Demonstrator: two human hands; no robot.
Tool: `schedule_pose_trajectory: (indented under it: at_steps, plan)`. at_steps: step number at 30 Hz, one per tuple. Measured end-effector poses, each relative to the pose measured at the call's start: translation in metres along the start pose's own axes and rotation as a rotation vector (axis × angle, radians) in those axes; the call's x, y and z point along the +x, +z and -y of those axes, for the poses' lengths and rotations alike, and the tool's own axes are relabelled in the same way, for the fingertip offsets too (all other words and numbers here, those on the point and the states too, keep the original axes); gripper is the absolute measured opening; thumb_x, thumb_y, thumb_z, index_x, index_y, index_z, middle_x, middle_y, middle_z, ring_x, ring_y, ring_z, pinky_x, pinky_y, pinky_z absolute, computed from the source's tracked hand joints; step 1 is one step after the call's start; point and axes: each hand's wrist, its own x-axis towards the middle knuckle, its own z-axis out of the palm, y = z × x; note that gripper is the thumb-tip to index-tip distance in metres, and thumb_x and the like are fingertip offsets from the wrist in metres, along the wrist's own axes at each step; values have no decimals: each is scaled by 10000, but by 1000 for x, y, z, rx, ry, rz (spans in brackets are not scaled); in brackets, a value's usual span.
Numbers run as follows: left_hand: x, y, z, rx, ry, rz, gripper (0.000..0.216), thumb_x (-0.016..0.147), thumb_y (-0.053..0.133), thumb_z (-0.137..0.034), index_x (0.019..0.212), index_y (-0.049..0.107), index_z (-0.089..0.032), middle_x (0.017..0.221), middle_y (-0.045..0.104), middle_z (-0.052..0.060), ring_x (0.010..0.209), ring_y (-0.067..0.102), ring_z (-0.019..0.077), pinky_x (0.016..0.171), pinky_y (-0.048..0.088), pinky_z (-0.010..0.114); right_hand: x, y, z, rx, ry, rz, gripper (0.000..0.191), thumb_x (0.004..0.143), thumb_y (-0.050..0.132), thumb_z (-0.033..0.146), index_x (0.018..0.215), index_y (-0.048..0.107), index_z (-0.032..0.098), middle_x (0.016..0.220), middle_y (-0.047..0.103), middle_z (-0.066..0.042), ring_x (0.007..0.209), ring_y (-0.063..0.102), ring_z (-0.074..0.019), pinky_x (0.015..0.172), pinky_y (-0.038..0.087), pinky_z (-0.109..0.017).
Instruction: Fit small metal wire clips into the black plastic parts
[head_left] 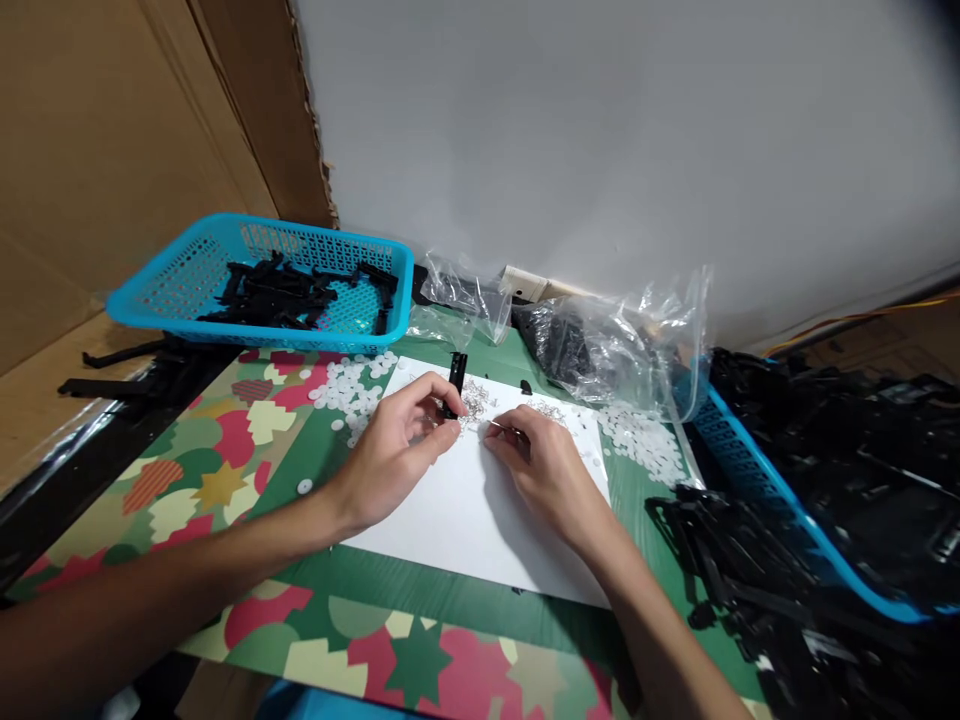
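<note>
My left hand (409, 440) is closed on a slim black plastic part (458, 372), which stands nearly upright between thumb and fingers. To its right, my right hand (536, 460) is pinched over the white sheet (450, 520); a thin bit seems to show at its fingertips, too small to name. Between the two hands lies a loose heap of tiny metal pieces (476, 398), with a second small heap (546, 410) behind my right hand. White round plastic discs (349, 390) are scattered left of the sheet, and more white discs (645, 445) lie at its right.
A blue basket (405, 285) with black plastic parts stands at the back left. Clear plastic bags (630, 340), one around dark contents, lie along the wall. At the right is another blue basket (795, 530), heaped with black parts, with more black parts (742, 560) beside it.
</note>
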Motion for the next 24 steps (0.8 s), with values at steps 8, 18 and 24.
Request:
schedule_pose_trajectory:
  at_steps: [8,18,24]
  plan:
    - [-3,5,9,-47,-71,165,281,1086,550,-490,1057,616,-218,782,590,-17,671,552,134,631,447,274,-11,-14,14,489,-35,-10,116,979,730,313,923,735,212,830,628,-12,753,523,-163,698,430,-306]
    - [-9,9,4,-124,-169,285,283,1075,581,-504,1054,605,-223,779,563,-26,676,535,124,619,417,267,-18,-10,18,418,-220,-144,79,965,760,222,980,820,270,877,707,-29,782,639,-181,699,510,-340]
    - [-12,11,6,-166,-177,304,291,1102,521,-505,1014,527,-227,800,560,-23,690,522,125,639,423,275,-17,-9,17,450,-144,-162,92,951,785,272,1018,848,276,838,711,-34,741,615,-175,658,497,-329]
